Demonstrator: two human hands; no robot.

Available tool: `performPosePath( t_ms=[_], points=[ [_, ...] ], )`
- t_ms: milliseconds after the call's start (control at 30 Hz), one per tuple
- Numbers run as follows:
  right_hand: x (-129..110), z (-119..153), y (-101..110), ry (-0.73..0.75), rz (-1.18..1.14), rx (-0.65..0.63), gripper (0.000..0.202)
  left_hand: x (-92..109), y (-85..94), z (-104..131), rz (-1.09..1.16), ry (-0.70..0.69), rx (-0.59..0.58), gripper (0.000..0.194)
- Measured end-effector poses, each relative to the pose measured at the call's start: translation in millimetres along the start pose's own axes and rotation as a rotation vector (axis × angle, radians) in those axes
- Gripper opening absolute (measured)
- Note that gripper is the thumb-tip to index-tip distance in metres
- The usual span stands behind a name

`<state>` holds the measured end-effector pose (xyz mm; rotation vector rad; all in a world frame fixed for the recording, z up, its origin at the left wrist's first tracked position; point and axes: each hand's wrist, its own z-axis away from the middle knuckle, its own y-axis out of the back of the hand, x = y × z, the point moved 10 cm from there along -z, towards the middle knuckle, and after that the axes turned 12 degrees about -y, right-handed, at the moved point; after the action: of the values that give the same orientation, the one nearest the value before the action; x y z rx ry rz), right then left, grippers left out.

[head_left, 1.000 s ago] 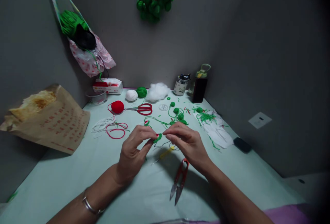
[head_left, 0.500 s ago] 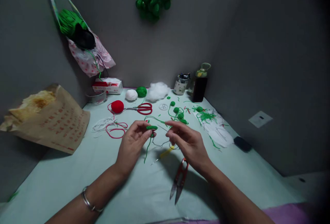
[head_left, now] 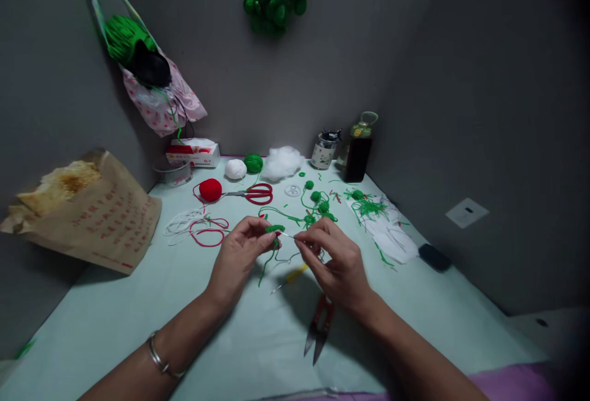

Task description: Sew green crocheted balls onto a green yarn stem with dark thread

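My left hand [head_left: 244,250] pinches a small green crocheted piece [head_left: 275,229] between thumb and fingers, with a green yarn tail hanging below it. Held closed in my right hand [head_left: 334,259] is a thin metal needle [head_left: 286,235], its tip at the right edge of the crochet. A dark thread loops between the two hands. Beneath them lies a crochet hook with a yellow handle [head_left: 295,273], its metal end pointing lower left. Red-handled thread snips [head_left: 319,330] rest on the table below my right hand, which partly hides their top.
Behind my hands are red-handled scissors [head_left: 258,194], a red yarn ball [head_left: 211,190], white stuffing [head_left: 282,163] and several small green crocheted balls [head_left: 315,196]. Green scraps lie on white paper [head_left: 391,238] at right. A paper bag with flatbread [head_left: 110,222] stands left; a bottle [head_left: 357,158] stands back right.
My right hand has closed its fingers around the needle and brought the needle's tip to the green crochet. My left hand has barely moved; its piece is tilted slightly differently.
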<state>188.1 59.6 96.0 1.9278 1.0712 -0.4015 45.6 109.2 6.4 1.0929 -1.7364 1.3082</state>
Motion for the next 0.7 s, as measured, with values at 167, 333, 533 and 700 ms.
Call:
performPosePath(
  t_ms=[167, 333, 533, 700],
  points=[
    [-2.0, 1.6, -2.5, 0.038, 0.064, -0.001, 0.011, 0.8, -1.9, 0.0, -0.04, -0.002, -0.03, 0.017],
    [-4.7, 2.5, -2.4, 0.046, 0.118, 0.011, 0.011, 0.7, -3.1, 1.6, -0.071, 0.006, -0.055, 0.016],
    [-6.9, 2.6, -3.2, 0.066, 0.183, 0.012, 0.014, 10.0, -2.0, -1.7, -0.163, -0.067, -0.056, 0.014],
    [-11.1, 9.3, -12.2, 0.12, 0.326, 0.049, 0.017, 21.4, -6.0, 3.0, -0.392, -0.234, -0.101, 0.006]
  ],
)
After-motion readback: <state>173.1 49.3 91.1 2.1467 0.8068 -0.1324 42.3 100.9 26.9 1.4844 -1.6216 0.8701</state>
